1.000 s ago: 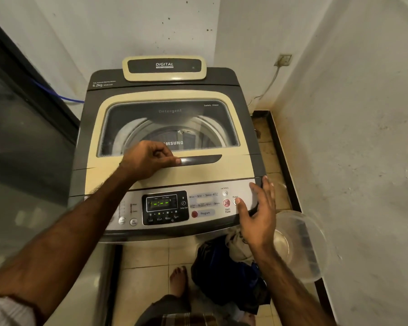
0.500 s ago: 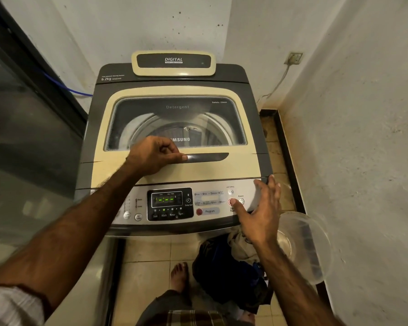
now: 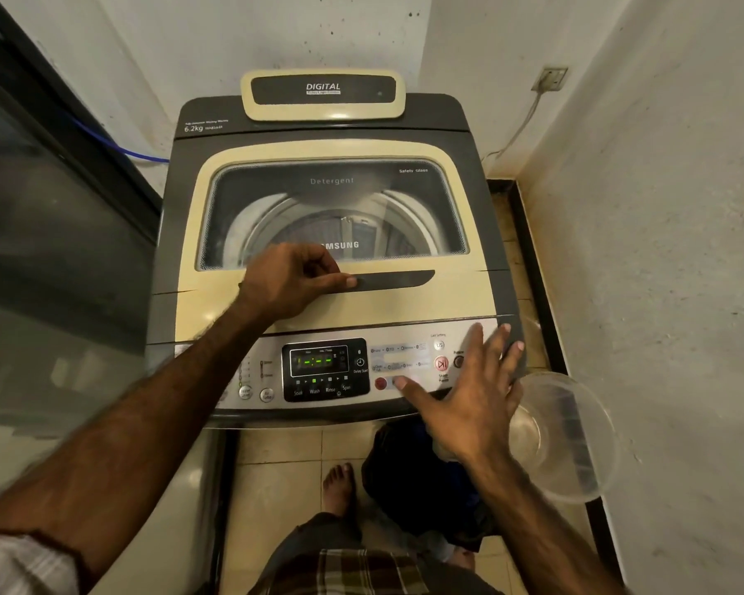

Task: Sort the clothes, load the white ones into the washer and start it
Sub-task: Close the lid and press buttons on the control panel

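Note:
A top-loading washer (image 3: 181,234) with a cream lid stands in front of me, its glass lid closed. My left hand (image 3: 291,279) rests curled on the lid, its thumb lying on the dark lid handle (image 3: 398,277). My right hand (image 3: 469,388) is spread flat over the right end of the control panel (image 3: 409,350), the thumb tip beside the red program button (image 3: 380,383). The display (image 3: 317,360) glows green. A pile of dark clothes (image 3: 409,478) lies on the floor below the panel.
A clear plastic tub (image 3: 572,440) sits on the floor to the right of the washer. White walls close in at the back and right, with a socket (image 3: 550,78) on the wall. A dark glass door fills the left side. My bare foot (image 3: 339,487) is on the tiles.
My right hand has slid left along the control panel, its thumb moving from the power and start buttons to the program button. My left hand has stayed on the lid.

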{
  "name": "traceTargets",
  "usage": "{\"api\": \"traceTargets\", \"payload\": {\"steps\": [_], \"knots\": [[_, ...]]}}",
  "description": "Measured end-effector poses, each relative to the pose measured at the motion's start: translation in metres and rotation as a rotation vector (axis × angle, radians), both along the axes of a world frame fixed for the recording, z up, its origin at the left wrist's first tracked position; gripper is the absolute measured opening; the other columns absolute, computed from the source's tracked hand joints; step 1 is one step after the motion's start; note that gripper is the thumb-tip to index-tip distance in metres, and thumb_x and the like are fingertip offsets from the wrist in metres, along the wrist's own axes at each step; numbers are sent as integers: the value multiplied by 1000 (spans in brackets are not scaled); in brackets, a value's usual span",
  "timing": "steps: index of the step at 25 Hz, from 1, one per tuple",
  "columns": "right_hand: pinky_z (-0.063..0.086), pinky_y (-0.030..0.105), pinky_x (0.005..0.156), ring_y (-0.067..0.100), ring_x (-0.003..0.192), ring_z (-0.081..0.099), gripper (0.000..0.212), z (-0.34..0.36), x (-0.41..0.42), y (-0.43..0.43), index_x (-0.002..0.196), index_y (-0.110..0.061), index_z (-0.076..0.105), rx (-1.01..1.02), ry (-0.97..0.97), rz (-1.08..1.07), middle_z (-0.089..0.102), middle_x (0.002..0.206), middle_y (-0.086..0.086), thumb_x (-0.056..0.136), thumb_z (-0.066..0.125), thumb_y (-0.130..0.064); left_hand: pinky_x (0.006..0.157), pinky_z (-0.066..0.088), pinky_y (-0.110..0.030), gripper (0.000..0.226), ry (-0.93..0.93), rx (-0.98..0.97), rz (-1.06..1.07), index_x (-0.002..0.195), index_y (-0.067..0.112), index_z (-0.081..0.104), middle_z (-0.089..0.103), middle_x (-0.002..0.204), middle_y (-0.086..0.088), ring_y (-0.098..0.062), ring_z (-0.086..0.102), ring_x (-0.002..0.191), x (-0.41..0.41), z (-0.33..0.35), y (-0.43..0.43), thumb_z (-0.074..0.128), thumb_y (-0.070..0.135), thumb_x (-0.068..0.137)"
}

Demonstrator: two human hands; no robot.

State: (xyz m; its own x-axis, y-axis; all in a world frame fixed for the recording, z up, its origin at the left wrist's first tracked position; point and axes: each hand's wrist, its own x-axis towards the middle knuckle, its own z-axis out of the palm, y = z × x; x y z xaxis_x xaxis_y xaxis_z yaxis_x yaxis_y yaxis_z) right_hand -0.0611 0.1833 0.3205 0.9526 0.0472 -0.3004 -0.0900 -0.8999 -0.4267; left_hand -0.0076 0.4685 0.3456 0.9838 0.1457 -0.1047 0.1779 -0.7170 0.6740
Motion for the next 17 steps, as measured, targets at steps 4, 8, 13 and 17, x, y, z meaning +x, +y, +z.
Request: {"api": "traceTargets", "payload": {"steps": [4, 8, 13, 17], "knots": [[-2, 68, 119, 35, 145, -40, 153, 4, -5, 17, 155, -22, -26, -49, 107, -6, -41, 160, 8, 44, 37, -107, 58, 44, -22, 40, -13, 27, -23, 89, 28, 70, 66, 76, 11, -4, 62, 71, 0, -2, 0, 67, 66, 77], [-1, 70, 119, 36, 143, -43, 157, 7, -1, 24, 155, -20, -28, -50, 156, -15, -44, 158, 8, 48, 56, -99, 57, 43, -22, 50, -42, 37, -31, 87, 30, 69, 64, 74, 14, -1, 60, 69, -1, 0, 0, 58, 76, 72], [-2, 67, 119, 31, 141, -48, 160, 12, 4, 29, 152, -27, -33, 14, 225, -71, -51, 153, -1, 47, 72, -88, 55, 47, -20, 53, -54, 61, -19, 87, 32, 70, 66, 72, 18, 4, 61, 67, -3, 0, 0, 54, 80, 71], [-1, 67, 118, 30, 139, -50, 164, 16, 8, 31, 150, -30, -35, 22, 266, -78, -55, 149, -5, 41, 69, -92, 60, 55, -25, 54, -67, 81, -28, 90, 32, 71, 69, 79, 15, 2, 63, 71, -4, 1, 0, 50, 79, 74]]}}
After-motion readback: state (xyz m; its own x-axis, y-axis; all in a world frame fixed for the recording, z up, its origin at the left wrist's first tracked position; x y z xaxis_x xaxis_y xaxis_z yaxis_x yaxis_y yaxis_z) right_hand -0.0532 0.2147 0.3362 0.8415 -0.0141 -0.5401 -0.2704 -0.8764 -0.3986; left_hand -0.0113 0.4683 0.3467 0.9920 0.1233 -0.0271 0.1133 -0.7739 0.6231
